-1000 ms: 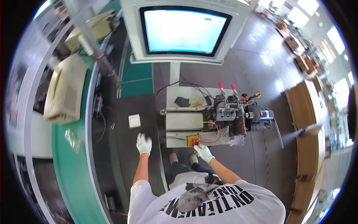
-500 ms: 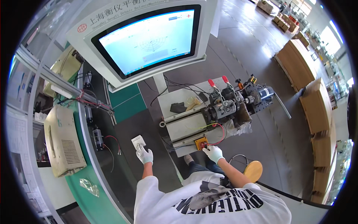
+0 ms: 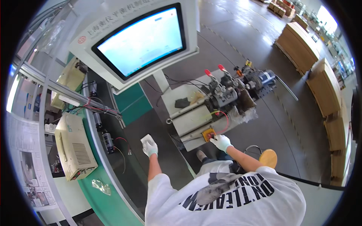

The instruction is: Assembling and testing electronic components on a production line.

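My left hand (image 3: 151, 147), in a white glove, rests with its fingers curled over what looks like a computer mouse on a white square pad (image 3: 144, 138). Those fingers mostly cover the mouse. At the near edge of the machine bed, my gloved right hand (image 3: 221, 142) has its fingertips at the red knob on a yellow switch box (image 3: 207, 134). Farther along the bed, a metal motor-like part (image 3: 226, 98) sits beneath red-tipped toggle clamps (image 3: 213, 75). Yellow-green and red wires (image 3: 227, 119) run near the switch box.
A large monitor (image 3: 141, 41) stands at the far left. Along the left, a green bench (image 3: 88, 190) carries a beige instrument box (image 3: 75, 147) and small motors (image 3: 108, 142). A round wooden stool (image 3: 268, 158) is at right, with stacked brown boards (image 3: 298, 47) beyond.
My view has shifted, so the scene sits differently. The monitor's round chart and small dialog box have gone, leaving a mostly blank screen. Both hands stay at the same things.
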